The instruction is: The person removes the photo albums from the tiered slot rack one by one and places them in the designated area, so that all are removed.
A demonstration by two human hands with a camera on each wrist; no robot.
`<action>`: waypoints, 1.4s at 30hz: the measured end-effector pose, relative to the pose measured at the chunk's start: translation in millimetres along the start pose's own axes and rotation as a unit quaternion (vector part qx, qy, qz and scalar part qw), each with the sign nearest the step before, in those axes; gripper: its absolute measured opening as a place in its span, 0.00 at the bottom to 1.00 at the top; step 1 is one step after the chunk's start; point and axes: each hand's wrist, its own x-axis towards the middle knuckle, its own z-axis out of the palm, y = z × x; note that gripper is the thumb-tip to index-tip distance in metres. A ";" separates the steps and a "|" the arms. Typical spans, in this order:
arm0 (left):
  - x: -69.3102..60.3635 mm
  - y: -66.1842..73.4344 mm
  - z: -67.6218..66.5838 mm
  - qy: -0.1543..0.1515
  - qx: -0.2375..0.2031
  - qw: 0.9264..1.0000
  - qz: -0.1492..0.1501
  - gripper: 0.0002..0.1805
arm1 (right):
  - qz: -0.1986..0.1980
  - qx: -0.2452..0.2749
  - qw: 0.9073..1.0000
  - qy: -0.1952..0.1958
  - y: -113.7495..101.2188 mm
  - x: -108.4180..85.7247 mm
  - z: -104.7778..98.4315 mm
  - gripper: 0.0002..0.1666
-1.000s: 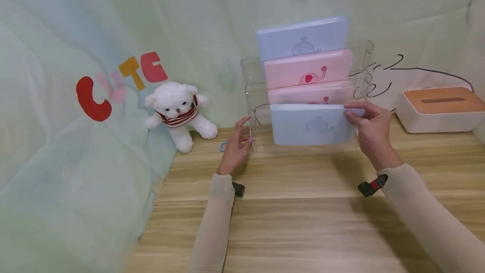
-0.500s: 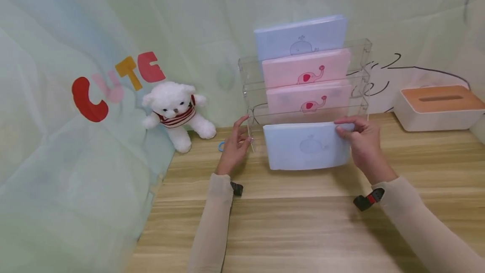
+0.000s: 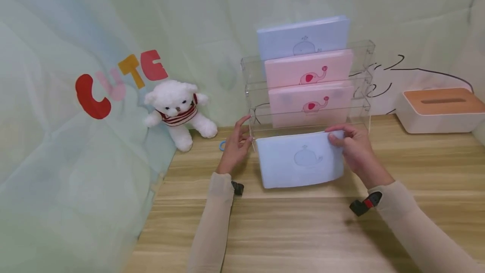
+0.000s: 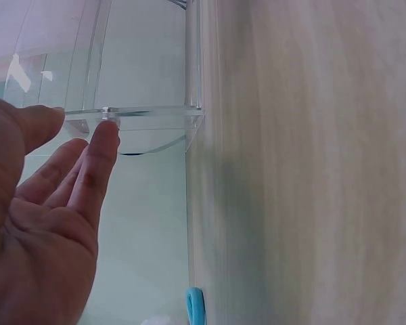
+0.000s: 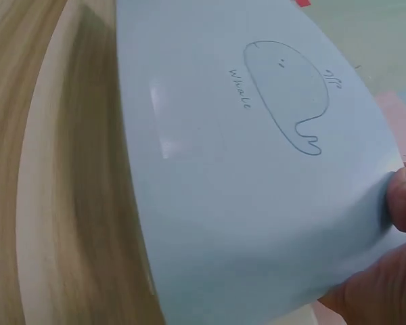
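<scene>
My right hand (image 3: 354, 148) pinches the upper right corner of a light blue booklet (image 3: 282, 163), thumb on its front. A line-drawn whale and the word "Whale" show on its glossy, slightly bent cover (image 5: 216, 217). The booklet hangs tilted in front of a clear tiered rack (image 3: 261, 122), above the table. My left hand (image 3: 235, 148) touches the rack's left side edge with its fingertips; in the left wrist view its fingers (image 4: 95, 169) look nearly straight. Still in the rack are two pink elephant booklets, one higher (image 3: 282, 73) and one lower (image 3: 284, 106), and a blue whale booklet (image 3: 276, 43) at the top.
A white plush bear (image 3: 174, 98) in a striped sweater sits left of the rack. Close by lies a small blue ring-shaped thing (image 3: 222, 145). To the right stands a white tissue box (image 3: 435, 122) with a wooden lid. Pale curtain cloth (image 3: 212, 24) hangs behind the wooden table (image 3: 280, 231).
The right hand has drawn the light blue booklet out of the rack's lowest front tier, down and toward me, uncovering the lower pink booklet. The left hand has stayed at the rack's side.
</scene>
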 end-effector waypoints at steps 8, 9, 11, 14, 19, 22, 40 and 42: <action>-0.5 -1.6 0.5 -0.001 0.004 1.000 -0.011 0.43 | 0.057 -0.002 0.997 -0.056 9.2 4.0 4.0 0.12; -0.2 -1.8 0.7 -0.001 0.003 1.000 -0.010 0.43 | 0.056 -0.008 0.997 -0.058 10.4 5.1 4.1 0.12; 0.7 -1.8 1.0 -0.002 0.001 1.000 -0.007 0.43 | 0.053 -0.019 0.997 -0.062 13.0 7.7 4.2 0.12; 1.4 -0.9 1.3 -0.001 0.003 1.000 -0.008 0.43 | 0.043 -0.046 0.996 -0.062 17.2 12.6 5.0 0.17; 2.3 1.7 2.1 -0.003 0.002 1.000 -0.017 0.43 | 0.030 -0.105 0.992 -0.059 25.7 20.3 5.4 0.25; 2.3 2.1 2.4 -0.002 -0.002 1.000 -0.018 0.42 | 0.025 -0.111 0.992 -0.061 32.7 24.1 5.0 0.26; -0.9 0.0 2.1 0.004 0.018 1.000 -0.018 0.42 | 0.081 -0.055 0.993 -0.073 49.8 37.8 18.7 0.23; -0.8 0.5 2.4 0.003 0.015 1.000 -0.019 0.42 | 0.088 -0.053 0.992 -0.070 49.6 39.3 19.8 0.23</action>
